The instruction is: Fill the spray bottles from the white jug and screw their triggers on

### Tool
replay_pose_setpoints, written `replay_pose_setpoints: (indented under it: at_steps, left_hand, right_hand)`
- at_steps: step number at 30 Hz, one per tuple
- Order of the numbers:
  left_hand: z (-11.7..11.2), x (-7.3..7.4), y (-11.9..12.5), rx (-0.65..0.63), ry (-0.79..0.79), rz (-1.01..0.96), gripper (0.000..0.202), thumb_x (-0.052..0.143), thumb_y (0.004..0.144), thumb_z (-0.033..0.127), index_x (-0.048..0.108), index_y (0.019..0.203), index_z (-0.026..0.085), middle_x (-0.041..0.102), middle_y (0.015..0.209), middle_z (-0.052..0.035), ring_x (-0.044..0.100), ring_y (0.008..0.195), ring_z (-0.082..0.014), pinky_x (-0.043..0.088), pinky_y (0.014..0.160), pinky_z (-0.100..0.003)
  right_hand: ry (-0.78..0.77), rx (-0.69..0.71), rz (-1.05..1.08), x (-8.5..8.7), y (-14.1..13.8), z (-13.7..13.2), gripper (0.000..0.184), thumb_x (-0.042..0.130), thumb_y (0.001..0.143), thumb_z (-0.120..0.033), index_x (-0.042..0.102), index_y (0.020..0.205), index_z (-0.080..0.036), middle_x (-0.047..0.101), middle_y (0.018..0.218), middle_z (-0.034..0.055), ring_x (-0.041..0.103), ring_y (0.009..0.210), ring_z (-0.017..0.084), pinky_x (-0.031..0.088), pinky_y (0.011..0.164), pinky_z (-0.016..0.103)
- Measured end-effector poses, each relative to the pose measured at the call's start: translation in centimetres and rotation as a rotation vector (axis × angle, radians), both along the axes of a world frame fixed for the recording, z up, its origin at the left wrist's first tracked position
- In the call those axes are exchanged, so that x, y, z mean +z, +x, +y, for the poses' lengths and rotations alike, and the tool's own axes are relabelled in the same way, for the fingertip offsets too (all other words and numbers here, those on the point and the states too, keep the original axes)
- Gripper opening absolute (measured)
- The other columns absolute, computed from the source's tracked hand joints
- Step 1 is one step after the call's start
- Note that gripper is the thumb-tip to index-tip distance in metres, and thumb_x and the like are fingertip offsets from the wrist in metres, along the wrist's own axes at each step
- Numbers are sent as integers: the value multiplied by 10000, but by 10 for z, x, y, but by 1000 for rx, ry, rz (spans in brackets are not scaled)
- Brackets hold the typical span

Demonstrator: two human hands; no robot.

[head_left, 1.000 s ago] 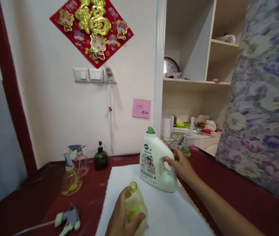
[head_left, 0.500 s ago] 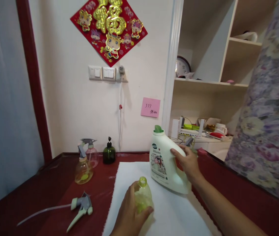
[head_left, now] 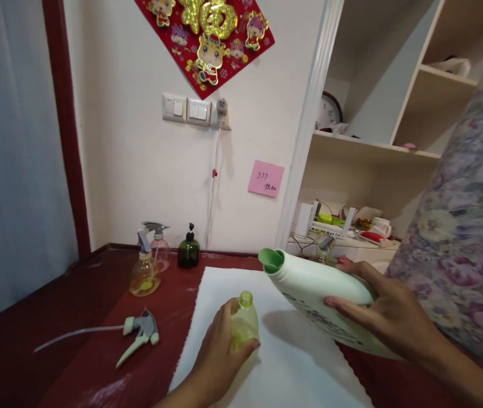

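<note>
My left hand (head_left: pixel 218 351) is wrapped round a small open yellow-green bottle (head_left: pixel 244 323) that stands upright on a white cloth (head_left: pixel 292 362). My right hand (head_left: pixel 388 320) grips a big white detergent jug (head_left: pixel 316 286), lifted off the cloth and tipped on its side. Its green spout (head_left: pixel 272 259) points left, above and to the right of the small bottle's mouth. No liquid shows between them.
A detached spray trigger with its tube (head_left: pixel 139 334) lies on the dark red table (head_left: pixel 58 317) to the left. Two spray bottles (head_left: pixel 148 266) and a dark green pump bottle (head_left: pixel 189 250) stand by the wall. A flowered fabric (head_left: pixel 466 226) hangs at right; cluttered shelves (head_left: pixel 352 221) lie behind.
My right hand closed on the jug's handle, lifted the jug off the cloth and tilted it leftward toward the small bottle. My left hand kept hold of the small bottle.
</note>
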State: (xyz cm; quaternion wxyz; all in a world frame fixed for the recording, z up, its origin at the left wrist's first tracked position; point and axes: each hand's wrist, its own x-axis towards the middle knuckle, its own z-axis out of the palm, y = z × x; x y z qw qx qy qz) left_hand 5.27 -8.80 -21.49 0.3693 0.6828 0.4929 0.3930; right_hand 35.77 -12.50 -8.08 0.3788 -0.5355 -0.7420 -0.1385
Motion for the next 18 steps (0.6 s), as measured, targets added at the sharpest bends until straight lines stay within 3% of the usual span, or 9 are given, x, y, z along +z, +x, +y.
replay_pose_setpoints:
  at_steps: [4,18]
  left_hand:
    - [0,1,1,8,19,-4,760,674,785,337,378,1460,153,509,1526,-184,448,1430,-317,312,1200,-425]
    - [-1,-1,1,17,46,-20,720,706,784,309,426,1435,186,525,1533,-184,466,1433,-338,328,1204,-477]
  right_hand:
    - [135,58,-223,-4,4,-14,425,559,970,-674,611,1137,-286,818,885,33,770,616,210,603,494,291]
    - [391,47,-639,-10,-5,-16,388,452,1076,-502,600,1140,-149,710,747,52,702,564,211,499,528,334]
